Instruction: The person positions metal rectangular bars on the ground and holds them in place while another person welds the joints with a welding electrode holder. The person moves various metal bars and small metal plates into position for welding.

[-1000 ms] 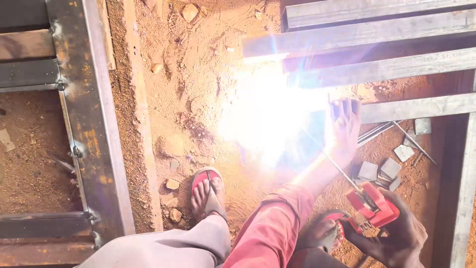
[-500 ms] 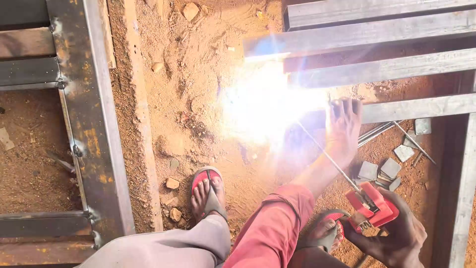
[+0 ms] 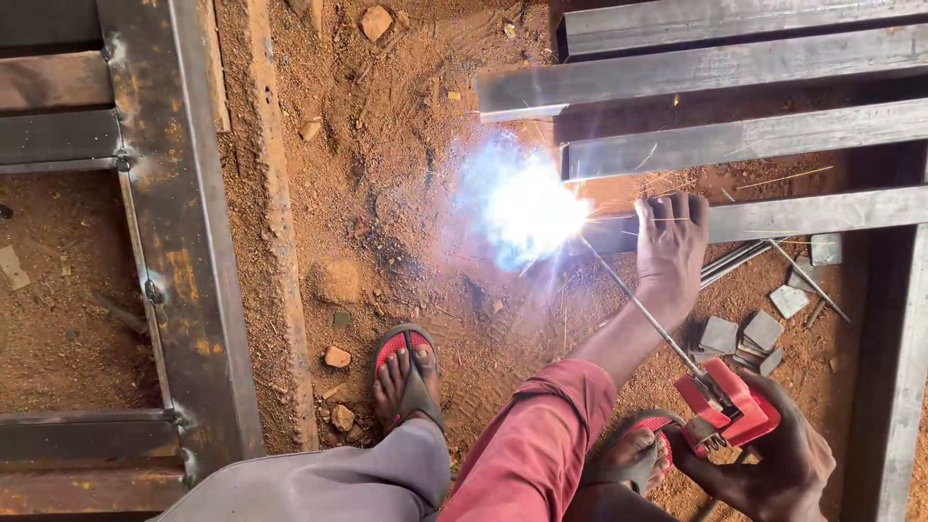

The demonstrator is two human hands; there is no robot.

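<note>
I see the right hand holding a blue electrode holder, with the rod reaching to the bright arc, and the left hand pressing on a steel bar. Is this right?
Not quite: the head view shows the electrode holder in the right hand is red, not blue. The rod does reach the bright arc, and the left hand presses on a steel bar.

Daylight falls evenly over the red dirt ground [image 3: 387,193], bright and warm, with only soft shadows beneath the steel bars [image 3: 735,68]. The welding arc [image 3: 527,208] burns as a blue-white glare that blows out all detail at its core and spreads a hazy halo over the soil and bar ends beside it. Thin sparks streak outward. The rest is sharp, without motion blur; straight bars bend slightly near the edges.
</note>
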